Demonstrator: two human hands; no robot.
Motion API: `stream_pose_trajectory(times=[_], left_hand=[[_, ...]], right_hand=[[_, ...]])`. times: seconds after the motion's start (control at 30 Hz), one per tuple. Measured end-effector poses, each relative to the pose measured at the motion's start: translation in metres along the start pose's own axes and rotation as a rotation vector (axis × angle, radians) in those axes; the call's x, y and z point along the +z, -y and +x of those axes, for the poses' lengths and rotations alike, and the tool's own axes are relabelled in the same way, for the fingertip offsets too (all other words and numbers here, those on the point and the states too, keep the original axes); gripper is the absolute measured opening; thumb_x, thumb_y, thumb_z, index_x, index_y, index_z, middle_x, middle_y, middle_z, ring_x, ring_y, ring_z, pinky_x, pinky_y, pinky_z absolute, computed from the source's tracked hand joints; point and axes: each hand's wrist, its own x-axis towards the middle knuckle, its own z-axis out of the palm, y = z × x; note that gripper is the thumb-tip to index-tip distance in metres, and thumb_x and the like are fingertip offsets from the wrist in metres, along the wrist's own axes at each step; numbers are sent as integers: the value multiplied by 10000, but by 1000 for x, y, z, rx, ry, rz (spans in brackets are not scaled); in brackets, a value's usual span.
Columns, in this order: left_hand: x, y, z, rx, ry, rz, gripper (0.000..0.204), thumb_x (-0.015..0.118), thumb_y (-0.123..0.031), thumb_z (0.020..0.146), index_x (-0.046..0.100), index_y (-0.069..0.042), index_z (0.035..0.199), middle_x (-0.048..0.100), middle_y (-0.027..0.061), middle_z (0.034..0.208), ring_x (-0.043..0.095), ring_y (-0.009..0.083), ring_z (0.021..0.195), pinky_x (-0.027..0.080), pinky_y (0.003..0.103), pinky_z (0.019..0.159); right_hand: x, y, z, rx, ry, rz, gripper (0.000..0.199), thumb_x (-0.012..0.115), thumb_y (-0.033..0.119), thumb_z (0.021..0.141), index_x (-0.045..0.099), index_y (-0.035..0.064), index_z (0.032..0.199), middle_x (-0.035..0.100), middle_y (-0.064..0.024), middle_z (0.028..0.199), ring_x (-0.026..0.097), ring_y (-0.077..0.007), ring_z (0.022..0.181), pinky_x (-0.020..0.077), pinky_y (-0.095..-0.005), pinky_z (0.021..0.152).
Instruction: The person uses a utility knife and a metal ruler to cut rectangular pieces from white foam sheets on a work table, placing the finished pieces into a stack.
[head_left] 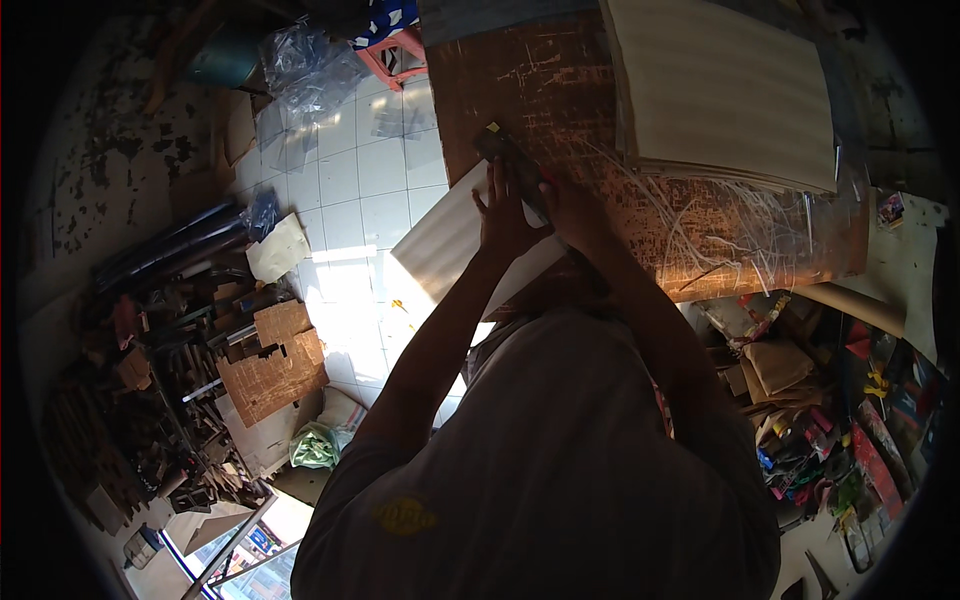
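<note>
A pale sheet point(440, 245) lies aslant over the near left edge of the brown scratched work table point(530, 80), with part of it past the edge. Across its upper right side rests a dark straight bar point(520, 165) with a small yellow mark at its far end. My left hand point(510, 222) presses down on the bar and sheet, its fingers stretched out and thumb spread. Close beside the bar, my right hand point(580, 215) is closed with the fingers curled. A bit of red shows at its fingertips, but what it holds is too dark to make out.
A stack of cream sheets point(730, 90) lies at the table's far right. Thin clear strips point(700, 235) are strewn before it. A cardboard tube point(850, 305) is at right. Scrap piles point(170, 390) stand at left; a pink stool point(395, 60) is beyond the tiled floor.
</note>
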Motion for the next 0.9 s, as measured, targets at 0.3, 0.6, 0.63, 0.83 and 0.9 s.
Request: stream_pose_trajectory(times=[0.3, 0.6, 0.63, 0.83, 0.9], left_hand=[[-1, -4, -1, 21, -4, 27, 1449, 823, -764, 666, 98, -10, 1669, 47, 240, 1740, 79, 383, 1627, 200, 776, 1183], [-6, -6, 1, -14, 61, 58, 1466, 768, -821, 674, 77, -1, 1674, 22, 224, 1751, 35, 361, 1635, 192, 742, 1210], [-7, -7, 1, -11, 62, 58, 1458, 772, -812, 675, 84, -4, 1675, 25, 226, 1750, 33, 365, 1635, 198, 750, 1203], [-8, -11, 5, -10, 83, 75, 1435, 803, -767, 665, 113, -14, 1673, 35, 236, 1745, 29, 383, 1632, 215, 788, 1169], [-8, -9, 5, -26, 77, 59, 1435, 818, -750, 659, 119, -12, 1672, 33, 238, 1744, 30, 388, 1631, 215, 800, 1160]], right_hand=[[21, -1, 48, -134, -93, -1, 430, 484, 381, 1083, 652, 55, 1307, 735, -257, 1068, 719, -449, 999, 566, -553, 896], [16, 2, 52, -108, -23, -33, 451, 483, 398, 1083, 690, 27, 1234, 741, -266, 1017, 724, -450, 980, 566, -557, 887], [14, 2, 54, -106, -24, -32, 451, 483, 398, 1083, 690, 27, 1234, 741, -266, 1017, 724, -450, 980, 566, -557, 887], [3, -10, 44, -101, 68, -62, 436, 483, 374, 1081, 646, 28, 1292, 732, -272, 1059, 709, -455, 1026, 555, -568, 912], [-8, -13, 19, -116, 140, -112, 440, 463, 345, 1088, 578, 101, 1436, 705, -249, 1200, 688, -442, 1103, 537, -564, 965]])
